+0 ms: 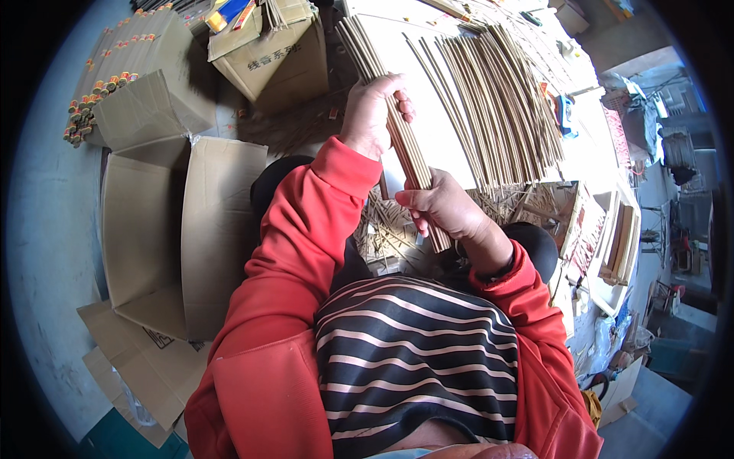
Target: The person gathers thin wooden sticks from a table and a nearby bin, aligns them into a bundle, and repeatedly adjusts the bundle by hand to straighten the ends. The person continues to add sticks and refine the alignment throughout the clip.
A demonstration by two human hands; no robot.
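Observation:
A bundle of long, thin brown incense sticks [408, 147] slants across in front of me, held in both hands. My left hand [375, 111] is wrapped round its upper part, with the fingers curled over. Lower down, my right hand [449, 205] grips the bundle near its bottom end, its thumb lying across the sticks. Beside the bundle, on a white tabletop [440, 122], lies a wide row of loose incense sticks [505, 103], roughly parallel, with a few set apart at its left side.
An open cardboard box [145, 229] stands to my left. Behind it are another carton [279, 61] and a stack of wrapped bundles [126, 57] with red and yellow ends. Broken sticks [394, 229] litter the space below the table edge. Wooden trays [619, 237] stand at the right.

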